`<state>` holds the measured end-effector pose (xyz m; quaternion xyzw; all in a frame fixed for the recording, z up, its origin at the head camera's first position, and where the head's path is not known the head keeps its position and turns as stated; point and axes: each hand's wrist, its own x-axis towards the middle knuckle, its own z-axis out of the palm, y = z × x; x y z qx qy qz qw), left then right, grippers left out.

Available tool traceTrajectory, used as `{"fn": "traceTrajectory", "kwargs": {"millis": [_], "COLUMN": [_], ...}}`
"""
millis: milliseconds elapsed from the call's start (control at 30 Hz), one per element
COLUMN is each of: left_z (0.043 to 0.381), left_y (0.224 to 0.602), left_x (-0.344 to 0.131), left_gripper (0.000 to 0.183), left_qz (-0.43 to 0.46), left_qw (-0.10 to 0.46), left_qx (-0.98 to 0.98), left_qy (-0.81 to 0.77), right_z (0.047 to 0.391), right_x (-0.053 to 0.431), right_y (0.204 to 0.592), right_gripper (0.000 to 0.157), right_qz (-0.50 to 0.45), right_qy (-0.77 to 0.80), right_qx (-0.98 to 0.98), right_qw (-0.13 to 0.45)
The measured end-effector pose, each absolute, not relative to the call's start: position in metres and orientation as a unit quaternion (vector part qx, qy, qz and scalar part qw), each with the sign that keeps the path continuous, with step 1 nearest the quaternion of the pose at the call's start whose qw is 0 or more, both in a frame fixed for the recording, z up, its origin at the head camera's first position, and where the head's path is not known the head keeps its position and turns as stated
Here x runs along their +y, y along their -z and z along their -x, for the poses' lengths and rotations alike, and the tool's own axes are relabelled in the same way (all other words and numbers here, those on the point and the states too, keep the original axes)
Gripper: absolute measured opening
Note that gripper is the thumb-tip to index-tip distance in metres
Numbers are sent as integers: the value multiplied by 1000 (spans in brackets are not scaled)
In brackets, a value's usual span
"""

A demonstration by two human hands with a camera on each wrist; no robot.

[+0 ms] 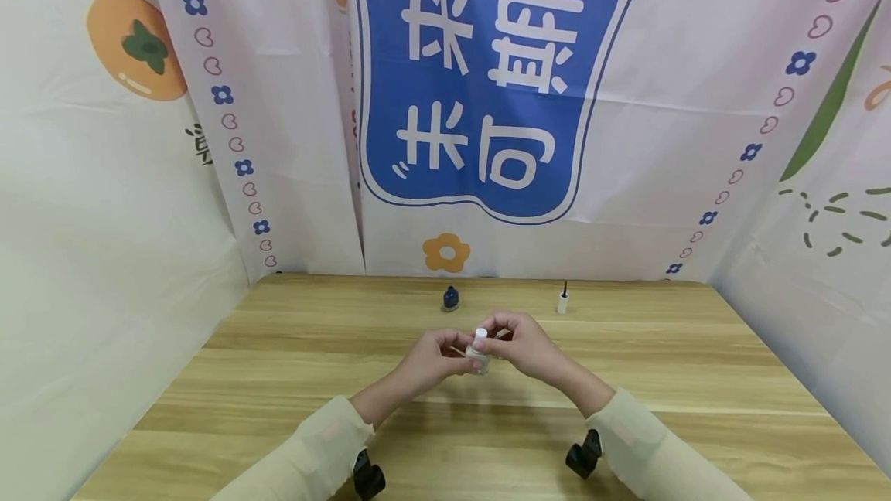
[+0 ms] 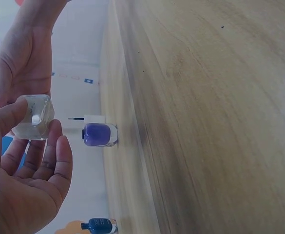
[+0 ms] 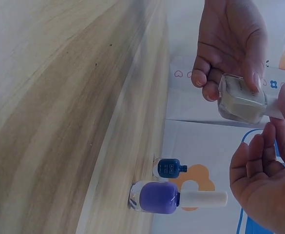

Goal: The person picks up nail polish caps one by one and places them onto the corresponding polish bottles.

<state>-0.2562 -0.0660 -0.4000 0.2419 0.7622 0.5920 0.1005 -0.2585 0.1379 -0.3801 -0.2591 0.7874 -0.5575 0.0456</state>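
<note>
A clear square nail polish bottle with pale contents is held upright above the table between both hands. My left hand grips its glass body, thumb on one face and fingers behind. My right hand pinches the white cap at its top. In the right wrist view the cap is on the bottle. A purple nail polish bottle with a white cap stands on the table; the right hand mostly hides it in the head view.
Toward the back of the wooden table stands an uncapped dark blue nail polish bottle. Back right, a white cap stands with its brush pointing up. Printed cloth encloses the table's back and sides.
</note>
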Motion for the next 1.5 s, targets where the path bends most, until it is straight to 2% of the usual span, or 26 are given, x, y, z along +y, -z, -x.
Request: {"fn": "traceTrajectory", "kwargs": {"millis": [633,800,1000,1233,1500], "left_z": [253,253,255,256,255], "left_y": [402,401,401,401,401], "left_x": [-64,-66,-67,-67,-67], "left_gripper": [20,22,23,24,24], "left_qz": [-238,-238,-235,-234,-238], "left_qw": [88,91,93,92,91], "left_qx": [767,765,766,766,764], "left_qy": [-589,-591,-591,-592,-593], "right_z": [258,260,260,261,262], "right_x": [135,139,144,145,142], "right_y": [388,384,374,373,376], "right_gripper": [26,23,30,26,20], "right_qz": [244,266,313,330,297], "right_qy": [557,544,534,535,538], "right_qx": [793,794,782,773,785], "right_qw": [33,49,72,89,78]}}
